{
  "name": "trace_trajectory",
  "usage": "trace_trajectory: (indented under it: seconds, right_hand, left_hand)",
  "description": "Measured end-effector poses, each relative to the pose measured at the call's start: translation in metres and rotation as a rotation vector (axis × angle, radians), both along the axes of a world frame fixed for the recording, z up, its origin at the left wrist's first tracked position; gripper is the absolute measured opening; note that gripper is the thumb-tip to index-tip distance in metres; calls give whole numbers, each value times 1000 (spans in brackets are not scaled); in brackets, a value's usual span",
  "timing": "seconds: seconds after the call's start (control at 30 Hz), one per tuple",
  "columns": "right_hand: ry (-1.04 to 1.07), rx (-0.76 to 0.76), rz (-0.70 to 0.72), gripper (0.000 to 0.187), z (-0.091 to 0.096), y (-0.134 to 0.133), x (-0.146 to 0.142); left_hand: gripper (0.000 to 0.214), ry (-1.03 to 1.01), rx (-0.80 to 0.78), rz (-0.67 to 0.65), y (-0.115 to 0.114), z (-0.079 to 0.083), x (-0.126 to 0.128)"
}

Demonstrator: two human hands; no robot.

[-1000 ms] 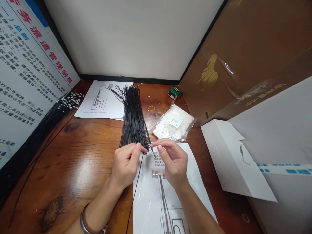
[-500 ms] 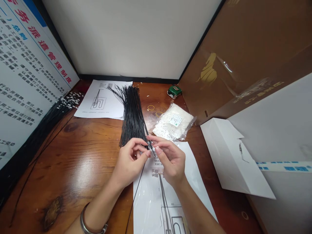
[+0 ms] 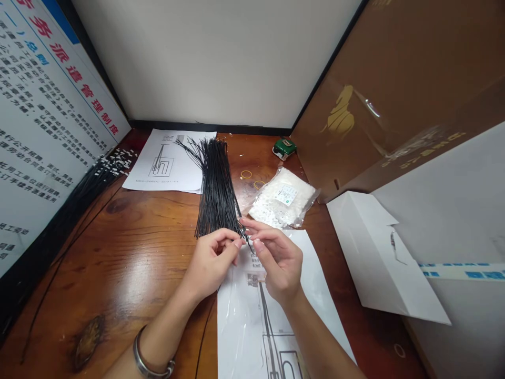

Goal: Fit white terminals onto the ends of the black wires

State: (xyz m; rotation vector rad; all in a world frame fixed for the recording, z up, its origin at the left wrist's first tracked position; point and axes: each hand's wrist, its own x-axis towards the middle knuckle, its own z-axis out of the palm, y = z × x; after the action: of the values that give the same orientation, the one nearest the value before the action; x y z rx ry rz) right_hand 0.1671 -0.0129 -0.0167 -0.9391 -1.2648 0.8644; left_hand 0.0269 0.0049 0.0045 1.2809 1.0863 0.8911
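Note:
My left hand (image 3: 213, 260) is closed in a pinch, thumb against forefinger, on a thin black wire (image 3: 200, 342). That wire trails down from the hand over the table. Close beside it, my right hand (image 3: 283, 263) has its thumb and fingers round a short black wire end (image 3: 250, 244) that points toward the thumb. Just beyond both hands lies a thick bundle of black wires (image 3: 216, 184), its near ends partly hidden by the left fingers. Beneath the hands is a printed drawing sheet (image 3: 240, 331) under a clear cover.
A clear bag of small white parts (image 3: 272, 205) lies right of the bundle, near yellow rubber bands (image 3: 246, 174) and a green tape measure (image 3: 284, 148). Another drawing (image 3: 144, 176) is at the back left. More black wires with white ends (image 3: 79, 210) lie along the left panel. A folded white card (image 3: 379, 258) stands right.
My left thumb and forefinger have closed together beside the right fingertips. The trailing wire has shifted left at its lower end. The right hand keeps nearly the same pose.

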Motion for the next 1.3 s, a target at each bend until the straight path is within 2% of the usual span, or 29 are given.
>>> trace_trajectory:
  seconds: [0.13, 0.2, 0.33, 0.47, 0.53, 0.73, 0.97, 1.1, 1.3]
  right_hand:
    - [-43, 16, 56, 12, 0, 0, -1]
    - [-51, 21, 37, 13, 1, 1, -2]
    - [-60, 27, -150, 11, 2, 4, -4]
    - [-92, -102, -265, 11, -2, 6, -5]
    - [-92, -132, -248, 15, -4, 7, -4]
    - [-119, -78, -153, 13, -2, 8, -5]
    - [-79, -162, -171, 11, -3, 6, -6]
    - [-104, -133, -159, 8, -3, 6, -4]
    - [-136, -111, -142, 18, -2, 6, -3]
  left_hand:
    - [25, -17, 14, 69, 1, 0, 1]
    - [23, -16, 6, 83, 2, 0, 2]
    - [24, -15, -2, 110, 2, -1, 3]
    - [17, -58, 23, 126, 2, -1, 2]
    - [16, -71, 31, 105, 1, -1, 1]
    - [18, -4, 47, 73, 1, -1, 0]
    - [20, -1, 50, 114, 2, -2, 1]
    - [19, -26, 46, 125, 2, -3, 2]
    - [16, -108, -4, 146, 3, 0, 2]
